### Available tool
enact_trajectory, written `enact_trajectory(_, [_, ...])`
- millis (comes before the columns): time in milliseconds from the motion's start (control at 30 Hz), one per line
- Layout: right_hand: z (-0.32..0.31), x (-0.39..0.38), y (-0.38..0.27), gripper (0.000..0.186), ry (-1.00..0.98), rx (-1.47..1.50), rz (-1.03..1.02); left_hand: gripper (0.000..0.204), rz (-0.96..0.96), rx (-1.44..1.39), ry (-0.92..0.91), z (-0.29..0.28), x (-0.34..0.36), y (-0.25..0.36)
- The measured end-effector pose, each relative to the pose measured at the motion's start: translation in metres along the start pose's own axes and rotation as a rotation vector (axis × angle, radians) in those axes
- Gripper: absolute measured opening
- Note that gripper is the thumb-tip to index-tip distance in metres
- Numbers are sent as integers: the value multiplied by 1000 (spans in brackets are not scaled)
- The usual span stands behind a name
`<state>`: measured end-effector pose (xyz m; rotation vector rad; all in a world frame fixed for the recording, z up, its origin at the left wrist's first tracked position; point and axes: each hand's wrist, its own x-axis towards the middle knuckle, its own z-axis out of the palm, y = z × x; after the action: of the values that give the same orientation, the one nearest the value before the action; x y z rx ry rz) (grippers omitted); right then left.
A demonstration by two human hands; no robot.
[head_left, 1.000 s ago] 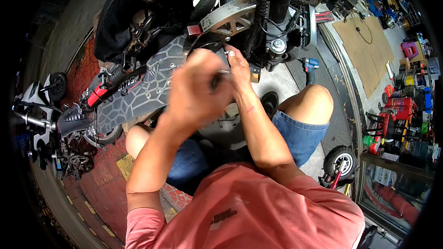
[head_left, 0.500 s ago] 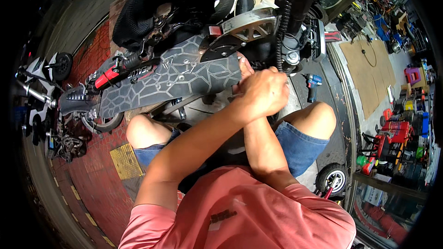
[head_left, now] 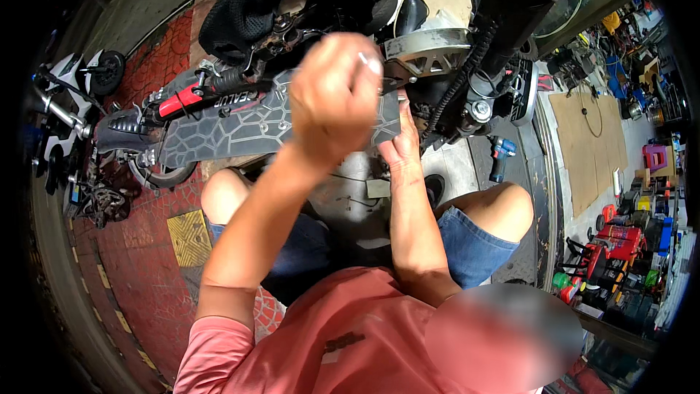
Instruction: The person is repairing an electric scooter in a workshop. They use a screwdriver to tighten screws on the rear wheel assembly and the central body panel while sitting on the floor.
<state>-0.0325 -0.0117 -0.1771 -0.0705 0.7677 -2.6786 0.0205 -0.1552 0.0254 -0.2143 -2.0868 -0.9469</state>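
My left hand [head_left: 334, 95], smeared by motion, is closed above the scooter's grey patterned deck [head_left: 211, 142]; a small pale glint shows at its fingers, too blurred to name. My right hand [head_left: 401, 138] grips the right end of the deck, fingers partly hidden beside a small metal fitting. Just behind that end are a curved silver metal bracket [head_left: 426, 51], a black coiled cable [head_left: 475, 51] and the front fork clamp [head_left: 480, 109]. Small bolts lie on the deck, and a red shock absorber [head_left: 179, 102] runs along its back left.
A blue cordless driver [head_left: 502, 157] lies right of my hands. Black mesh padding and parts [head_left: 240, 7] are piled behind the deck. A white two-wheeler [head_left: 58, 131] stands at far left. Cardboard [head_left: 587, 146] and cluttered tools, including a red machine [head_left: 623, 244], fill the right.
Half a second ago my left hand was low over my right hand; it has swung up and leftward. My right hand stays at the deck's end. The whole view has shifted slightly.
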Motion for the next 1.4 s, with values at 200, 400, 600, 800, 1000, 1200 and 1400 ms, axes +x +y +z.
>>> enact_trajectory(200, [-11,7,9,67,24,110,98,21,-217,-73,-214,30,38,-25])
enact_trajectory(400, [-24,16,20,78,-18,168,63,22,-211,-4,76,70,26,-30])
enact_trajectory(600, [-24,15,18,80,-11,90,55,29,-232,-58,58,70,26,-34])
enact_trajectory(800, [-18,17,11,67,42,4,69,35,-207,-95,50,71,30,-40])
enact_trajectory(1000, [-13,27,-2,60,60,25,159,35,-205,-103,14,69,32,-42])
enact_trajectory(1200, [-8,46,-4,52,174,-26,224,32,-236,-128,31,71,33,-41])
enact_trajectory(1400, [11,74,-24,34,147,-65,401,30,-177,-65,40,68,30,-49])
